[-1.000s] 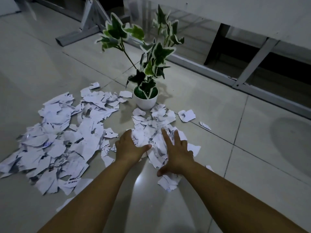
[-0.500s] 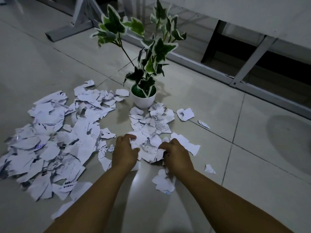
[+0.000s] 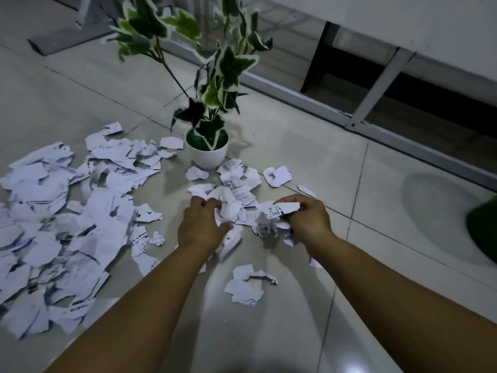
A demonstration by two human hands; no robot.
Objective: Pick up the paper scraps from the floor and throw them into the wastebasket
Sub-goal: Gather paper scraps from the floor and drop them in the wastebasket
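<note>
**A:** From the head camera, what are the person's hands doing?

**B:** Both are down at the small heap of paper scraps (image 3: 236, 200) in the middle of the tiled floor (image 3: 322, 162). The left hand (image 3: 200, 227) is curled, its fingers gripping crumpled scraps bunched against its right side. The right hand (image 3: 306, 219) is closed around a wad too, with one torn piece sticking out to the left from between thumb and fingers.

**A:** Do the two hands touch?

**B:** No, they stay apart, with the gathered paper bridging the gap between them (it is hard to tell which bits each hand really has hold of and which merely lie underneath).

**A:** Where is the rest of the paper?

**B:** A far bigger spread of scraps (image 3: 53, 224) covers the floor on the left, well apart from the hands. A few loose pieces (image 3: 246, 288) lie nearer the camera, between the forearms. One scrap (image 3: 277, 175) sits alone to the right of the heap, and a tiny one (image 3: 306, 191) lies further right.

**A:** And beyond the heap?

**B:** A white pot (image 3: 207, 153) with a green-and-white leafy plant (image 3: 215, 63) stands upright just past it, scraps almost at its base. Farther off runs a grey metal frame (image 3: 376, 84) under a pale tabletop.

**A:** Anything at the right edge?

**B:** A dark green shape (image 3: 484, 230), cut off by the frame; what it is cannot be told.
</note>
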